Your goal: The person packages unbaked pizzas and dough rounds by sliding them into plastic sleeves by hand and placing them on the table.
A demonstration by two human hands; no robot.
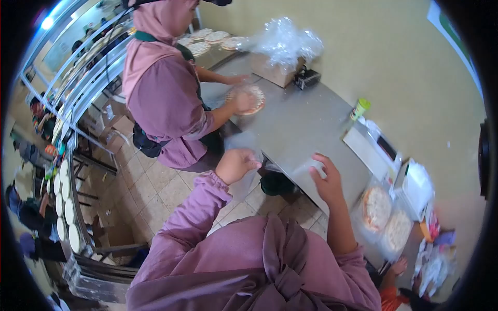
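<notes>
My left hand [237, 165] is closed in a pinch on a clear plastic bag [239, 191], which hangs down by the table's near edge. My right hand [328, 179] is raised over the same edge with thumb and fingers apart; a faint translucent haze shows beside its fingertips, too blurred to identify. Across the corner, a co-worker in a mauve top [168, 98] has both hands at a topped pizza [255, 99] on the steel table [290, 127]. To the right of my right hand lie two pizzas in clear plastic, one reddish-edged [375, 208] and one paler [398, 229].
A cardboard box [275, 70] piled with clear plastic bags stands by the wall, next to a small black device [307, 78]. Along the wall are a green-lidded container [360, 109] and a white box [413, 189]. Several pizzas [217, 37] lie at the back; a metal rack [78, 88] stands left.
</notes>
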